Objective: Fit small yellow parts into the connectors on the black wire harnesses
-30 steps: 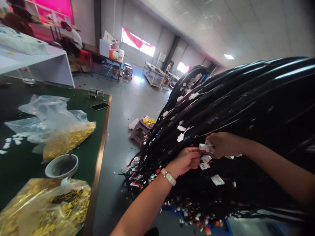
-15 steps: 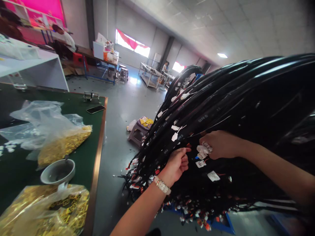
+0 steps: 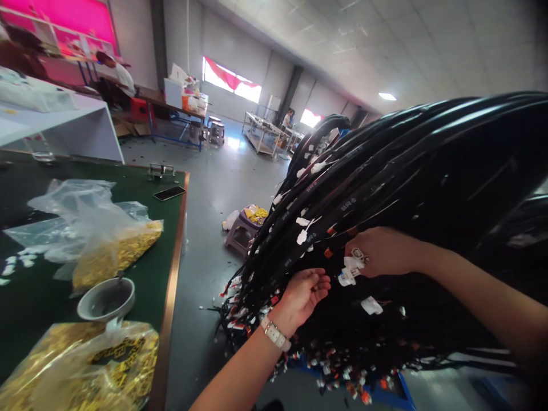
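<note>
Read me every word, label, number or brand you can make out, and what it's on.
Nothing is legible.
Pale print on the black cables: too blurred to read.
Small label at the right hand: faint marks, too small to read.
White tag below it: no print discernible.
Phone: no text visible.

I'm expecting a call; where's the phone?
Left in the head view, the phone lies on the green tabletop by the brown edge and metal frame.

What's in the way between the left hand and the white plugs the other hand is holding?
Nothing that I can see. The left hand is apart from the white plugs in the right hand, and the black cables look to be behind that gap.
</note>
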A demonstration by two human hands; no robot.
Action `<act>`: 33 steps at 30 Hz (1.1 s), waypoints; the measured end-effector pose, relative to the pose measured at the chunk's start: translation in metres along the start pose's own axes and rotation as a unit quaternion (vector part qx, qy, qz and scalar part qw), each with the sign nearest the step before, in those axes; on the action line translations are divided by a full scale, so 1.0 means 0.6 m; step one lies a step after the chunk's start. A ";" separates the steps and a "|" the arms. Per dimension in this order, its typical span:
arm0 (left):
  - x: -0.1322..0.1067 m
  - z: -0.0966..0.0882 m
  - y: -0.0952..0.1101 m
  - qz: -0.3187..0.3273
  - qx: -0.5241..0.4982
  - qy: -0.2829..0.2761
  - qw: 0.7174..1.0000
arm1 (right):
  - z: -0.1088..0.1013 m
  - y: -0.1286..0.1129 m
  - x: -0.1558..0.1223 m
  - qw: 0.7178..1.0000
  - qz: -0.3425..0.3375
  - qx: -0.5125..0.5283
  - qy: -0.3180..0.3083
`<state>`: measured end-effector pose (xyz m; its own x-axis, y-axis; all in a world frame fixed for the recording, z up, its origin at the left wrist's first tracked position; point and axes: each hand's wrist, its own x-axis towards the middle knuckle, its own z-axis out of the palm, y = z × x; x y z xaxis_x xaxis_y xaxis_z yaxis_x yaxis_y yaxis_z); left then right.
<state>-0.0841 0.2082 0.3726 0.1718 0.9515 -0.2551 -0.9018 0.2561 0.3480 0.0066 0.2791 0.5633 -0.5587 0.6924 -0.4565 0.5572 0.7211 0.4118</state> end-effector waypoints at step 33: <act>-0.003 0.080 0.054 0.060 -0.039 -0.088 0.994 | 0.009 -0.014 -0.004 0.998 0.019 -0.024 0.052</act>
<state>-0.0948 0.2228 0.4275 0.1227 0.9911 -0.0520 -0.9465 0.1326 0.2941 0.0067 0.2710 0.5567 -0.5992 0.7166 -0.3569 0.5512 0.6926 0.4653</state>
